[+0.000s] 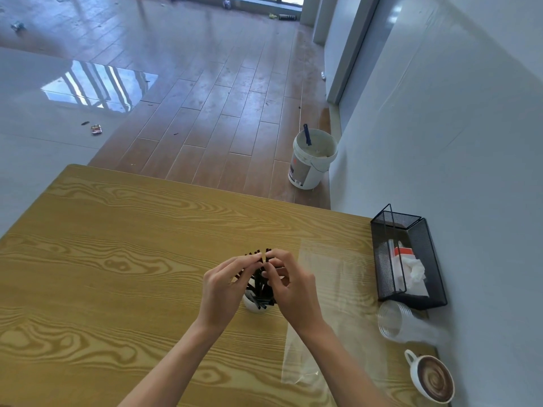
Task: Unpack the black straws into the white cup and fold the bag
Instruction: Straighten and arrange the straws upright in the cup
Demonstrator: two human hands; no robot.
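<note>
The black straws (260, 284) already stand in the white cup (255, 304), which sits on the desk (117, 245) between the two hands. The left hand (224, 286) and the right hand (289, 284) both pinch the straw tops just above the cup, apparently tidying the bundle. The clear bag (329, 304) lies flat and looks empty just right of the cup, not yet folded. So the unpacking seems done; folding the bag is what remains.
</note>
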